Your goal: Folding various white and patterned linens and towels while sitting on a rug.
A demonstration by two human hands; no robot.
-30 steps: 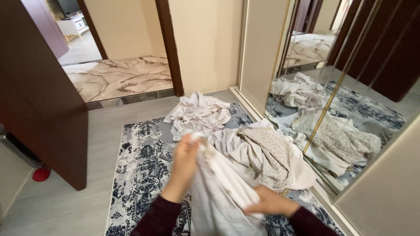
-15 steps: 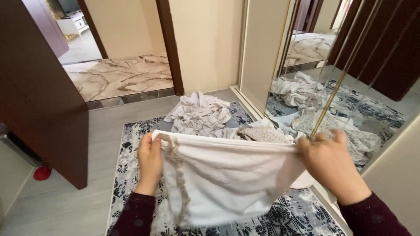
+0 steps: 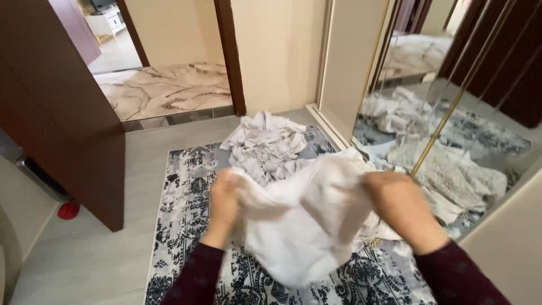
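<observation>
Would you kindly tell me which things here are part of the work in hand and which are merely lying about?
In hand:
left hand
right hand
white cloth, gripped by both
laundry pile, behind it on the rug

Lying about:
patterned rug
brown door
red object by the door
mirror

both arms reach forward from the lower edge of view, in dark maroon sleeves to the wrists. left hand (image 3: 224, 199) raised at mid-frame, back toward the camera, fingers curled closed in a grip. right hand (image 3: 398, 199) level with it, well apart to the right, back up, fingers folded closed. both blurred; fingertips not visible.
</observation>
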